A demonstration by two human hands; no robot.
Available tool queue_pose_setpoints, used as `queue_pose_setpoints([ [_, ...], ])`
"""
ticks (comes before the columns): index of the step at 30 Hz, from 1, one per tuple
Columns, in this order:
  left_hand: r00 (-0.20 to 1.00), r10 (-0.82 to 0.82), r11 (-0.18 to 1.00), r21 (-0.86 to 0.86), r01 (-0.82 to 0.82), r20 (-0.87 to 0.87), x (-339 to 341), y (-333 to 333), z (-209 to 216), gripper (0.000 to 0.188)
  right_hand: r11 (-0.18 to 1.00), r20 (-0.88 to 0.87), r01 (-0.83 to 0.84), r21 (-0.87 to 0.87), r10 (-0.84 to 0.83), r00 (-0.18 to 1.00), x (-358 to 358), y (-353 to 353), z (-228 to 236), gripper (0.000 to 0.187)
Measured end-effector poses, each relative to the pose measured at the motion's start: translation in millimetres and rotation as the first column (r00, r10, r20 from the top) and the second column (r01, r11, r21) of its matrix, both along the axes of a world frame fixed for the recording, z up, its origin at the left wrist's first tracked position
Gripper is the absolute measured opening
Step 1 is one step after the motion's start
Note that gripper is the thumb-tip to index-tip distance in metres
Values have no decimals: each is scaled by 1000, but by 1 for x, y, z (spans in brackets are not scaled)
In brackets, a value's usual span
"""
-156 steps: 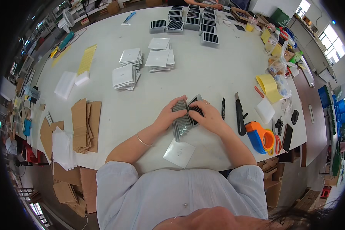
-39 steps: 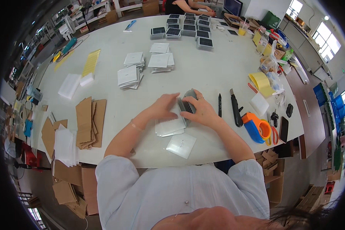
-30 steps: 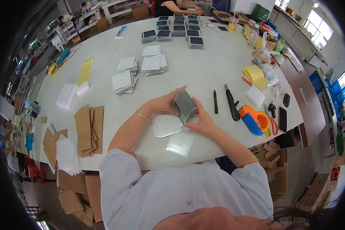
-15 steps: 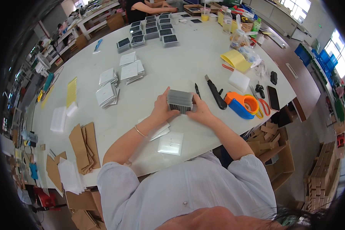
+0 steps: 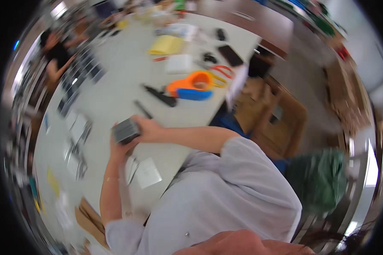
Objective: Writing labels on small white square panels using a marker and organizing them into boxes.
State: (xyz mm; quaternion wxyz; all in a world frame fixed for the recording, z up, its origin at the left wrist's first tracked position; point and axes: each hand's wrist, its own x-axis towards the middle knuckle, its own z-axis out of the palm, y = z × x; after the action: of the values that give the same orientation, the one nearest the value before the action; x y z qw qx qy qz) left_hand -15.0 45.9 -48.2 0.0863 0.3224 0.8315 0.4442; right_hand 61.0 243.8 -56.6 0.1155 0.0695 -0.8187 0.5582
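Both hands grip a block-like stack of thin grey panels [image 5: 126, 131] above the white table [image 5: 110, 80]. My left hand [image 5: 118, 148] wraps the near and left side of the stack. My right hand [image 5: 148, 128] closes on its right side. Beneath my wrists lie flat white square packets [image 5: 147, 173]. A dark pen [image 5: 143, 109] rests just beyond my right hand. Farther right are a black cutter knife [image 5: 159, 96] and an orange-and-blue tape dispenser [image 5: 191, 87]. The picture is smeared by motion, so finer detail is lost.
Piles of white packets [image 5: 78, 127] and rows of dark panel stacks [image 5: 87, 63] stand to the left. Scissors [image 5: 221, 72], a phone [image 5: 230, 55] and a yellow sheet [image 5: 166, 45] lie at the far right. An open cardboard box [image 5: 291, 114] stands beyond the table edge. A co-worker [image 5: 57, 53] sits across.
My view has swung to the right, so the table appears turned and shifted left. The stack stays in both hands and now shows tilted.
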Motion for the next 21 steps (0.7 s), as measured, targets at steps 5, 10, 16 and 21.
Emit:
queue_pose_setpoints([
  [5,926,-17,998,-45,37,377,19,18,42,86,980,81,50,-192,-35,996,26,26,31,74],
  [10,931,-223,965,202,169,288,72,76,86,91,617,52,30,-787,18,998,95,77,43,69],
  [16,800,-536,840,-263,474,-270,115,123,64,77,688,22,338,-642,-425,905,236,205,36,75],
  [21,683,-678,706,-500,502,-272,147,157,57,76,359,129,908,-216,-911,391,348,314,-18,61],
])
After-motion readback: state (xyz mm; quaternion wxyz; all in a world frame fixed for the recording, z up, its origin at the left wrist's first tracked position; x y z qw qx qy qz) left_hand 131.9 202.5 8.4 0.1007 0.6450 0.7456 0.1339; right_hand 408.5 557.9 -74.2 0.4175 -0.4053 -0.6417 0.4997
